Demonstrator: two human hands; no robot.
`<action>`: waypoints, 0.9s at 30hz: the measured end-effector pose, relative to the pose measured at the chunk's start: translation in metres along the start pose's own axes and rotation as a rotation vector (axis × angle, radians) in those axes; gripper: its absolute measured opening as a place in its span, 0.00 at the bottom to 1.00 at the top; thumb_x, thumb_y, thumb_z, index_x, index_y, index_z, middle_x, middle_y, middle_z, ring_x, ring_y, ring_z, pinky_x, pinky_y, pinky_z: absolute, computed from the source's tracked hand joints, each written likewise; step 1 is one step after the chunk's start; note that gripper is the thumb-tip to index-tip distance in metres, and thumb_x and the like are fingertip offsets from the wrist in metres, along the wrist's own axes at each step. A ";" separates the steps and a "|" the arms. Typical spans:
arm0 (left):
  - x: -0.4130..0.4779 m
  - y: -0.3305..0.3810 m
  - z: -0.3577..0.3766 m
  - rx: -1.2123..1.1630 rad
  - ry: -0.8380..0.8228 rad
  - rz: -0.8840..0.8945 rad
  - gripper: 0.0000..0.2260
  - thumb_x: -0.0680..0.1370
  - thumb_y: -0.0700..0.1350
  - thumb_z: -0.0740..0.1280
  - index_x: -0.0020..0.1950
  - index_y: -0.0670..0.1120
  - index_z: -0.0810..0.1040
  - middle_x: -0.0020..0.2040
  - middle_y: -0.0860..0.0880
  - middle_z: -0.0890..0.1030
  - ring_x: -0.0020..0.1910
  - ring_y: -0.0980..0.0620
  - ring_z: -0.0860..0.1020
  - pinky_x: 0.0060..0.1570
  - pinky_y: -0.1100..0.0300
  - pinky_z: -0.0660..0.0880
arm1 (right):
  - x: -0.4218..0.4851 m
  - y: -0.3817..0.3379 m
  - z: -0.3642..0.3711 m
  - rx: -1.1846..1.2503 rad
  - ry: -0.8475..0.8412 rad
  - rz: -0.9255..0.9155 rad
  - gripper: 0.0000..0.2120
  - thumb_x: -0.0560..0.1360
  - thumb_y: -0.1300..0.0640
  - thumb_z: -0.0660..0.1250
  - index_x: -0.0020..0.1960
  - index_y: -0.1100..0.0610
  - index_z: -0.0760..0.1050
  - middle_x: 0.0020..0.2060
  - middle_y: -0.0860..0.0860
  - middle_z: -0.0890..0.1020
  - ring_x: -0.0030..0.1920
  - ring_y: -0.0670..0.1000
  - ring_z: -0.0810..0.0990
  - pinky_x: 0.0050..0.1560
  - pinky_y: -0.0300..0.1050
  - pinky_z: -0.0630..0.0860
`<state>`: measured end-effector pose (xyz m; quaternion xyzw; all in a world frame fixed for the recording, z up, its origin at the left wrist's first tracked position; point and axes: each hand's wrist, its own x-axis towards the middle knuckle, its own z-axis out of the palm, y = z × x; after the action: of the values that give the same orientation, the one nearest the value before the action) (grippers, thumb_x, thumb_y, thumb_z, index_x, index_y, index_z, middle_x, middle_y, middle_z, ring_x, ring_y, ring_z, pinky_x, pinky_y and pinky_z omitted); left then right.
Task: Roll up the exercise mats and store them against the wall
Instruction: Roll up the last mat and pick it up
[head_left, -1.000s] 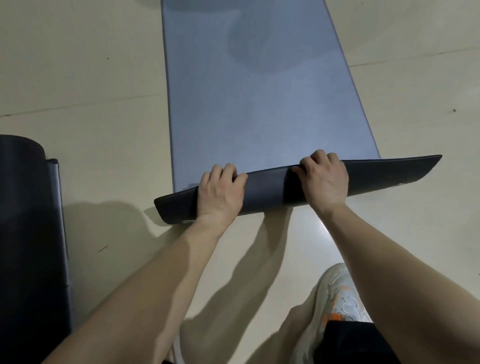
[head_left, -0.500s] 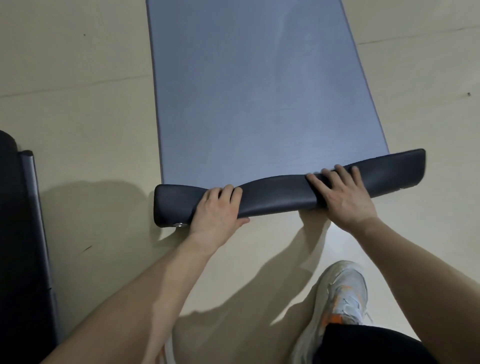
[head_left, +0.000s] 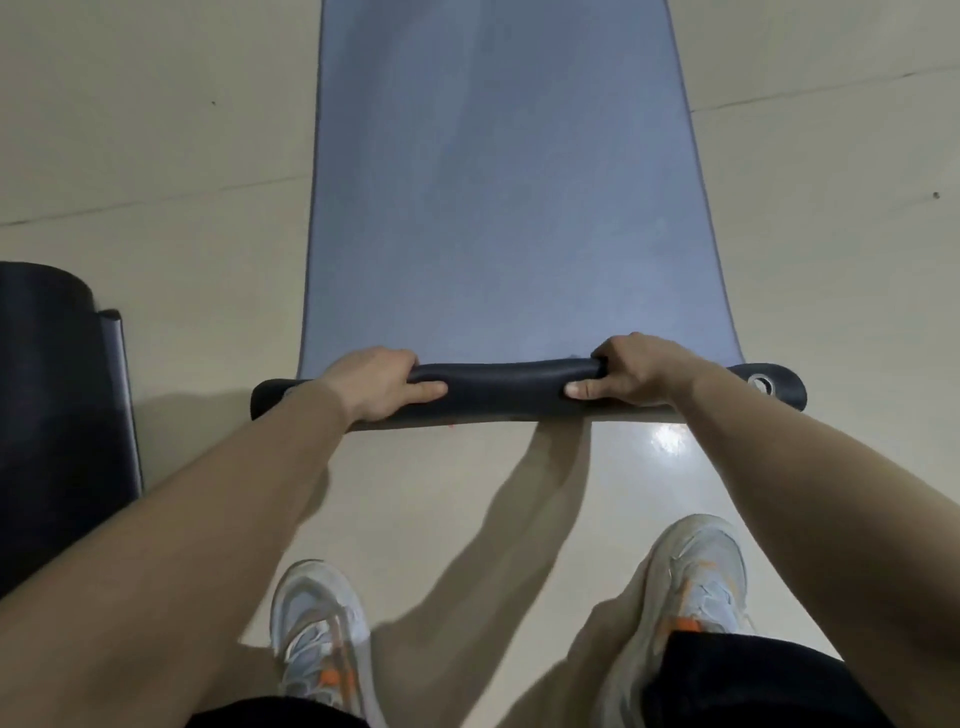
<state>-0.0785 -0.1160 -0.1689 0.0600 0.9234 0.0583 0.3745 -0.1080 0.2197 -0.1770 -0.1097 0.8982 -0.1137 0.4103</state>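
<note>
Left hand (head_left: 375, 383) and right hand (head_left: 631, 373) both clench the mat (head_left: 498, 208)'s rolled near edge – another dark roll (head_left: 57, 415), seemingly a second mat, lies far left

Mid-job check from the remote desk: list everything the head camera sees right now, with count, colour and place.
Blue-grey foam exercise mat: one, flat on the floor, stretching away from the person; near end curled into a dark roll.
Metal eyelet: one, silver, at the roll's right end.
Dark rolled mat: one, black, at the left edge of the view; partly cut off.
Cream tiled floor: under everything.
Pale sneakers with orange accents: two, at the bottom of the view.
Left hand: grip closed on the roll's left part.
Right hand: grip closed on the roll's right part.
</note>
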 end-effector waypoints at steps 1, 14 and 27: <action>0.009 -0.001 -0.003 -0.008 0.001 -0.018 0.24 0.78 0.71 0.58 0.54 0.51 0.74 0.54 0.46 0.81 0.49 0.45 0.78 0.50 0.49 0.75 | 0.007 0.001 -0.003 0.017 -0.016 0.024 0.28 0.70 0.24 0.65 0.45 0.49 0.77 0.41 0.48 0.82 0.44 0.53 0.79 0.45 0.50 0.71; 0.073 0.029 0.007 -0.128 0.709 -0.229 0.18 0.79 0.63 0.64 0.56 0.51 0.83 0.58 0.47 0.79 0.61 0.42 0.72 0.62 0.48 0.64 | 0.024 0.007 0.060 -0.468 0.651 -0.072 0.43 0.71 0.43 0.73 0.79 0.58 0.60 0.74 0.60 0.68 0.75 0.65 0.64 0.77 0.65 0.55; 0.000 0.004 -0.002 0.065 -0.160 0.117 0.38 0.59 0.59 0.81 0.67 0.60 0.71 0.52 0.58 0.80 0.48 0.52 0.78 0.44 0.55 0.74 | 0.002 -0.033 0.013 -0.276 -0.081 -0.006 0.38 0.58 0.39 0.81 0.65 0.38 0.73 0.53 0.43 0.82 0.49 0.51 0.78 0.55 0.49 0.77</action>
<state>-0.0794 -0.1120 -0.1673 0.1303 0.8869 0.0452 0.4409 -0.0959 0.1869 -0.1767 -0.1722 0.8875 0.0141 0.4271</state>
